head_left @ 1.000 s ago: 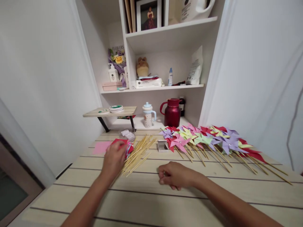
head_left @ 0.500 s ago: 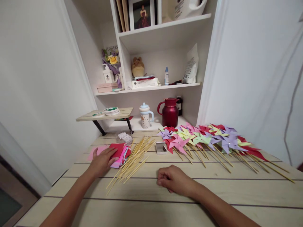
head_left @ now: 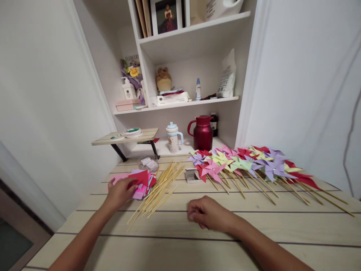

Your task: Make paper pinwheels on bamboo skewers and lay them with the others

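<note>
My left hand (head_left: 121, 192) is at the pile of coloured paper, thumb and fingers closed on the edge of a red paper sheet (head_left: 140, 178). That sheet is tilted a little over pink and lilac papers (head_left: 140, 193). Right of the pile, thin wooden sticks (head_left: 162, 190) lie fanned out in a loose heap. My right hand (head_left: 207, 212) rests on the table as a loose fist, fingers curled under; anything inside is hidden. Finished paper pinwheels (head_left: 239, 164) on sticks lie together at the right. Between sticks and pinwheels is a small open box (head_left: 192, 175).
A clear plastic bag (head_left: 148, 163) lies behind the papers. Farther back stand a low wooden stand (head_left: 126, 138), a light-blue-lidded cup (head_left: 173, 139) and a red jug (head_left: 203, 133). White shelves (head_left: 194, 103) rise behind the plank table (head_left: 169, 248).
My left hand has drawn its fingers in on the red sheet, which has shifted and tilted, baring more pink paper below. My right hand stays almost in place.
</note>
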The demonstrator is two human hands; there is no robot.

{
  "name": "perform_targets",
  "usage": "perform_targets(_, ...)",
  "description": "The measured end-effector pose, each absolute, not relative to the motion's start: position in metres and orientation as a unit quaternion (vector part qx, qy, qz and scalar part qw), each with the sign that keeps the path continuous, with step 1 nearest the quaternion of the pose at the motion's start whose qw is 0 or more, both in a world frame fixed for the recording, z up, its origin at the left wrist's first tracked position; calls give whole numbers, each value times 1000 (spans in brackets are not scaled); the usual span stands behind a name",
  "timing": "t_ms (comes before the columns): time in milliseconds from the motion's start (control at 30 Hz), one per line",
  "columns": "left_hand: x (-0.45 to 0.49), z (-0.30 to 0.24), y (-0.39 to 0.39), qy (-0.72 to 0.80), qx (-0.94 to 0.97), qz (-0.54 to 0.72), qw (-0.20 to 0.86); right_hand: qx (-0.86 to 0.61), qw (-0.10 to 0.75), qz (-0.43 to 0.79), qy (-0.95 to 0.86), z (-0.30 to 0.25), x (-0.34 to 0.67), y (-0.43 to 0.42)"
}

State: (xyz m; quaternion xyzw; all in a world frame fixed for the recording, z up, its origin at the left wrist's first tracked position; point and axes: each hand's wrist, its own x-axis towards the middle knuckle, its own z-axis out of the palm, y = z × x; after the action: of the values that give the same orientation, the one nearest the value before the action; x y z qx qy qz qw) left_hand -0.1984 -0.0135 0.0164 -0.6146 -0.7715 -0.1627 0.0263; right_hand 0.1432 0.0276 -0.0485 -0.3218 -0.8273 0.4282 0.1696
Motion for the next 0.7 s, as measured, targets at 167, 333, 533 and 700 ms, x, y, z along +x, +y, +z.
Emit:
perform_targets(167,-197,19,-12,-813,-529,-240,-20,-316,174,437,-824,-46,145,26)
perform_targets(333,-199,28,-18,-803,-464,-374,-23,-320,186,448,-814,-43,149,26)
perform_targets(533,-170,51,-23,-721,-415,-554,-26,-340,304,519,-723,-26,153,34)
perform_targets(700,-93,46,-12,-619,-459,-597,-222,-281,396,637,-599,-13,161,37)
